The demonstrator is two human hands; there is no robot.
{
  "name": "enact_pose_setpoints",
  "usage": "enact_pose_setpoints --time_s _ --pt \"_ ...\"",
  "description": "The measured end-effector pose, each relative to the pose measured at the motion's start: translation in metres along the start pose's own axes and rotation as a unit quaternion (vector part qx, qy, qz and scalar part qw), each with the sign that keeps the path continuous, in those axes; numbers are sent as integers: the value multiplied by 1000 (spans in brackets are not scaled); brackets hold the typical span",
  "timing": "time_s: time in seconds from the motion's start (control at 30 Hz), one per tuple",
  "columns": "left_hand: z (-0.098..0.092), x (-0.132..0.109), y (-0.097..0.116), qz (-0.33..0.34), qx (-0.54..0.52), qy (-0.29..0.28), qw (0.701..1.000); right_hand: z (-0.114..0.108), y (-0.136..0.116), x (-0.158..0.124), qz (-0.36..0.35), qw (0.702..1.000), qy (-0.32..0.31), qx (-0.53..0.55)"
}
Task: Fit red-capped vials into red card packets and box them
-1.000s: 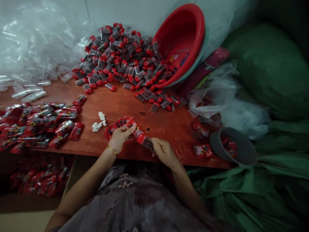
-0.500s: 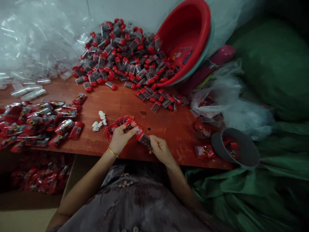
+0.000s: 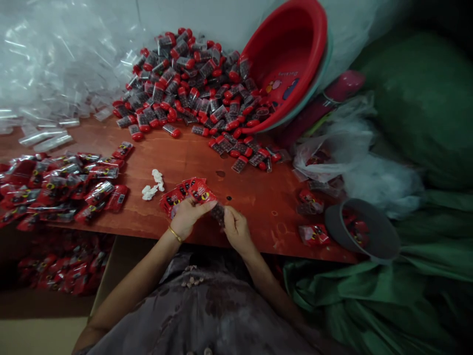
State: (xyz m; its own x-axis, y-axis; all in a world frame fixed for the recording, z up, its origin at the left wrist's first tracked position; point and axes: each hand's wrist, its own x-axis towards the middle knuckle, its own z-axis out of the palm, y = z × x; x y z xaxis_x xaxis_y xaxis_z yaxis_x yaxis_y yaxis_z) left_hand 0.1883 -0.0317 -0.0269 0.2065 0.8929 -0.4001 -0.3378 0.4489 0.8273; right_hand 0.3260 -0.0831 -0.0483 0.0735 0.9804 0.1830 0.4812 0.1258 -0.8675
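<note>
My left hand point(image 3: 187, 216), with a gold bangle at the wrist, is closed on a fanned stack of flat red printed wrappers point(image 3: 201, 191). Its thumb lies along the front wrapper. Between the two hands shows a small clear container point(image 3: 219, 213) with dark contents. My right hand point(image 3: 237, 230) pinches the container's right end with fingers and thumb. The other end reaches the wrappers by my left thumb; whether it is inside one is hidden. A white crumpled strip point(image 3: 157, 180) lies on the table left of the wrappers.
Red-capped containers point(image 3: 185, 88) are heaped at the back, spilling from a tilted red basin point(image 3: 318, 44). Wrapped red packets point(image 3: 55, 187) pile up at left, with more in a box point(image 3: 70, 271) below. A grey bowl point(image 3: 334, 224) stands at right. Clear plastic pieces point(image 3: 51, 140) lie back left.
My right hand has moved slightly left and up, bringing the container closer to my left hand. The container's red cap, visible before, is now covered at the left thumb and wrappers.
</note>
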Motion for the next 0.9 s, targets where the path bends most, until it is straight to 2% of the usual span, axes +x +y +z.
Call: enact_pose_setpoints --time_s 0.1,0.27,0.37,0.57,0.67,0.83,0.9 --pt "6 -2 1 -23 -53 -1 998 1 -2 4 -39 998 -23 -36" --pt "9 -1 3 -36 -75 -30 996 11 -7 9 -33 998 23 -45" --pt "9 0 3 -26 -108 -22 994 16 -8 10 -17 999 25 -25" --pt "8 -1 -6 -17 -122 3 992 20 -10 12 -37 995 55 -72" --pt "6 -1 -4 -3 -114 7 993 22 -12 15 -9 999 35 -13" --pt "1 1 8 -2 -117 1 993 20 -14 14 61 983 -67 161" --pt "1 -1 8 -11 -120 -12 993 22 -13 15 74 978 -65 182"
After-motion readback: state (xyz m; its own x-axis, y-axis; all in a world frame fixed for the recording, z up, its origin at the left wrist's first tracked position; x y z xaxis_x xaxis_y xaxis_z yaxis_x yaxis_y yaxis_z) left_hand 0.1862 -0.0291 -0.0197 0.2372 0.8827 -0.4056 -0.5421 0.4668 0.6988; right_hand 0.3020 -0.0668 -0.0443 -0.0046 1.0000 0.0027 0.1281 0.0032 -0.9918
